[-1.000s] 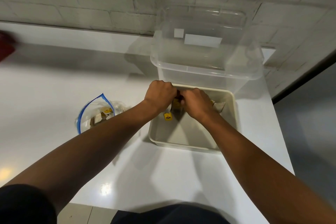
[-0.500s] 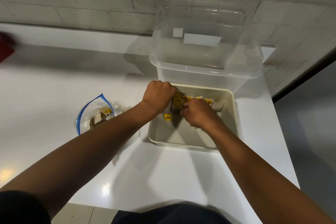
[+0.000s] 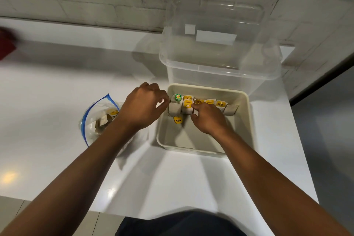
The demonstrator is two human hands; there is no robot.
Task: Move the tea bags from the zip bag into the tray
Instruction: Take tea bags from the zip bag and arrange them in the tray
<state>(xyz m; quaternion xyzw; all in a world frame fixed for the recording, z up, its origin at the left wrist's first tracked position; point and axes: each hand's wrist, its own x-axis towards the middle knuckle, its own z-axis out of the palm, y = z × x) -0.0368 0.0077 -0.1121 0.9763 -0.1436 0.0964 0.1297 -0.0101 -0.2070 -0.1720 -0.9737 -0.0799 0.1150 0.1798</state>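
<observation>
A beige tray (image 3: 247,120) holds a row of tea bags (image 3: 208,102) standing along its far wall, most with yellow tags and the leftmost with a green tag (image 3: 178,97). One yellow "TEA" tag (image 3: 177,120) lies on the tray floor. My right hand (image 3: 207,119) reaches into the tray and pinches a tea bag (image 3: 186,109) in the row. My left hand (image 3: 142,108) hovers at the tray's left rim, its fingers loosely curled beside the leftmost bag and holding nothing. The zip bag (image 3: 92,120), blue-sealed and open, lies to the left with a few tea bags (image 3: 107,119) inside.
A large clear plastic box (image 3: 220,59) stands right behind the tray against the brick wall. A red object (image 3: 5,44) sits at the far left edge. The white table (image 3: 172,178) ends just right of the tray.
Both hands have drawn back from the row, uncovering the tea bags. My left hand has moved left to the tray's rim, and my right hand has shifted toward me.
</observation>
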